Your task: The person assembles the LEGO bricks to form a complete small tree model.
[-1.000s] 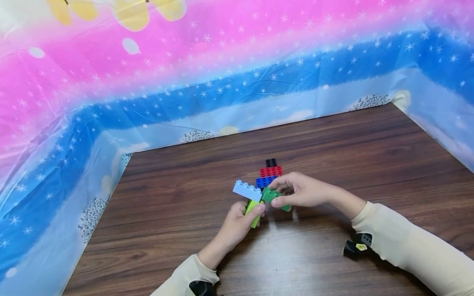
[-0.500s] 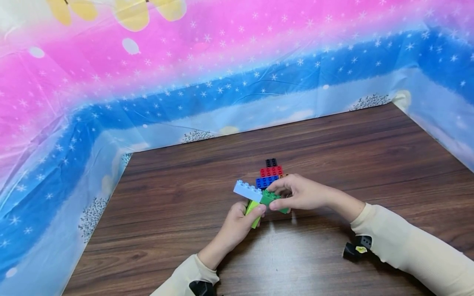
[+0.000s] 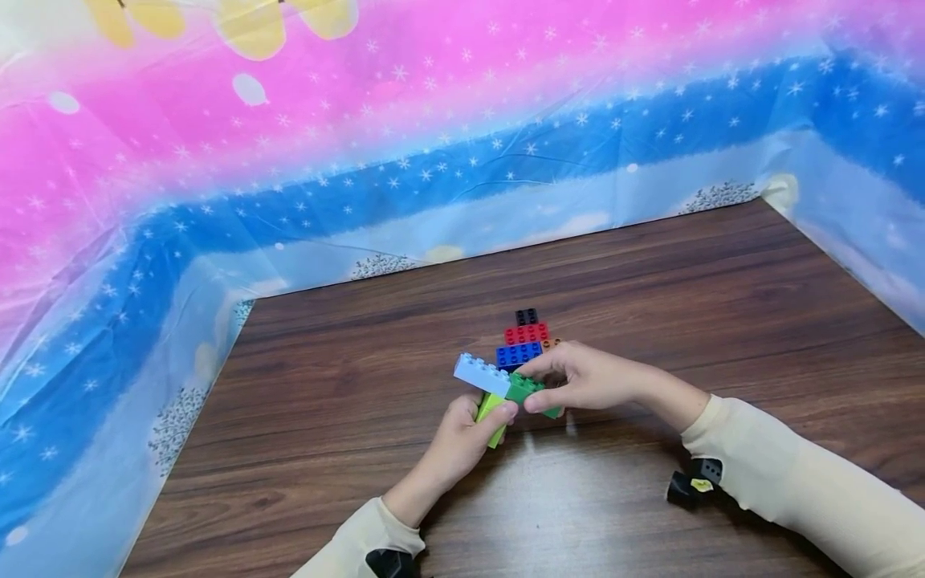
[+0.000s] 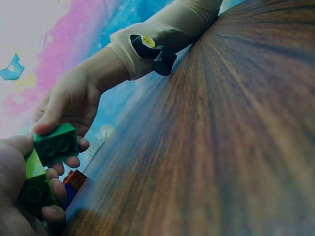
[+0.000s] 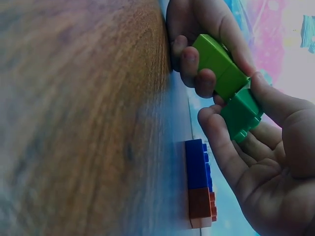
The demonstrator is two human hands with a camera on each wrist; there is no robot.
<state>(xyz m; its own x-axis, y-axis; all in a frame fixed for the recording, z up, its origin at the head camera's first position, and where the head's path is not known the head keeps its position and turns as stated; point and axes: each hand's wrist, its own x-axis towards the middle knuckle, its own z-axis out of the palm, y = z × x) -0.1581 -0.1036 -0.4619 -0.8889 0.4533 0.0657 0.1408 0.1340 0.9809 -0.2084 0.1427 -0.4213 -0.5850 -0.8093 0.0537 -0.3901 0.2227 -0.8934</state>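
A lime-green brick [image 5: 220, 66] is gripped in the left hand [image 3: 462, 432], its thumb laid along one side and its fingers curled round the other. A green brick [image 3: 523, 387] is pinched between the thumb and fingers of the right hand [image 3: 591, 377], and is held against the upper end of the lime-green one; whether the two are locked together cannot be told. A light blue brick [image 3: 480, 375], studs upward, is borne at that same upper end, slanting out to the left, and in the head view it meets the green brick. All three are held near the middle of the brown wooden table [image 3: 347, 361]. Just beyond the hands, a black brick [image 3: 527, 316], a red brick [image 3: 526, 333] and a blue brick [image 3: 518, 354] are lined up on the tabletop, the black farthest away. An orange brick [image 3: 550, 344] is set against the right end of the blue one and is partly hidden by the right hand. Cream sleeves [image 3: 784, 466] are worn on both arms, with a black device [image 3: 694, 483] seen at each cuff. The table is bordered by a pink and blue cloth [image 3: 426, 112] printed with snowflakes.
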